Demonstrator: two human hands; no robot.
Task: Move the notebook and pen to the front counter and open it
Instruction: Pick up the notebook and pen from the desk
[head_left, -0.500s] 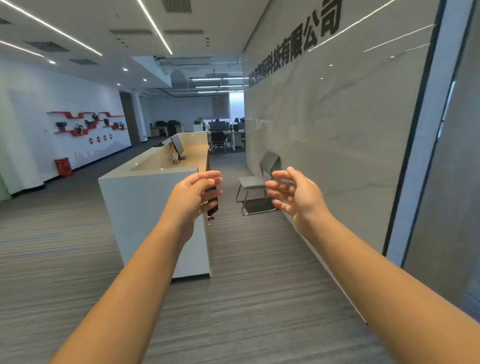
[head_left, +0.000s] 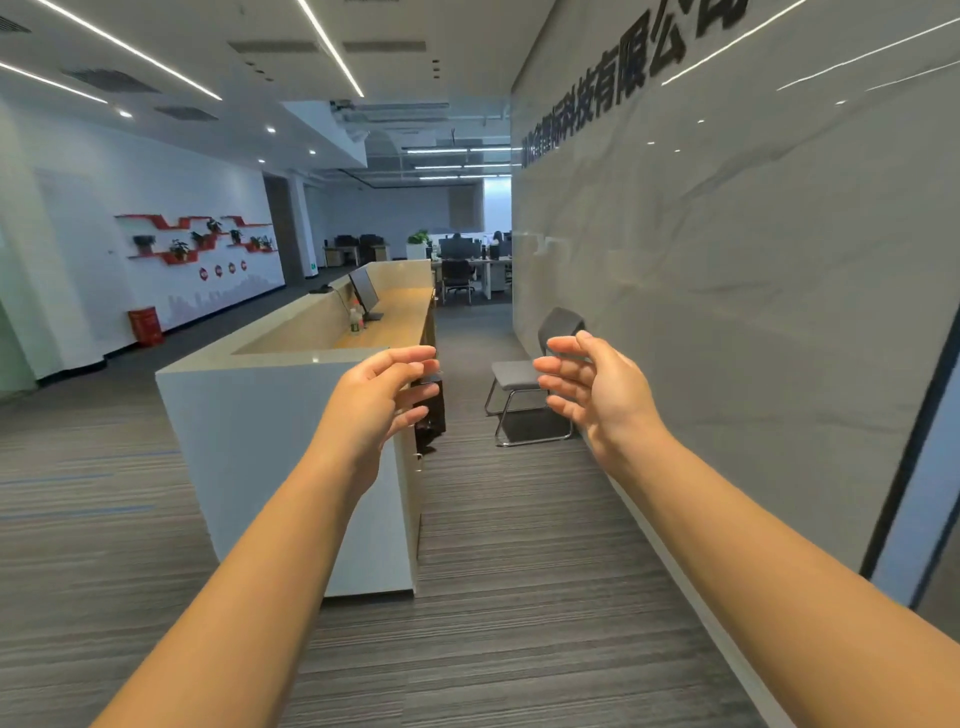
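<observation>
I stand in an office hallway facing the end of a long white reception counter (head_left: 270, 447) with a raised ledge and a lower wooden desk surface behind it. My left hand (head_left: 379, 400) is held out in front of the counter's end, fingers apart and empty. My right hand (head_left: 592, 389) is raised beside it, palm turned inward, fingers spread, holding nothing. No notebook or pen shows anywhere in view.
A monitor (head_left: 363, 291) and a small bottle (head_left: 355, 319) stand on the wooden desk surface. A grey chair (head_left: 524, 379) sits against the grey wall (head_left: 727, 312) on the right. Carpeted floor (head_left: 493, 597) runs between counter and wall. Office desks stand far back.
Both hands stay raised and empty, shifted only slightly. The counter and chair sit a little nearer in the view.
</observation>
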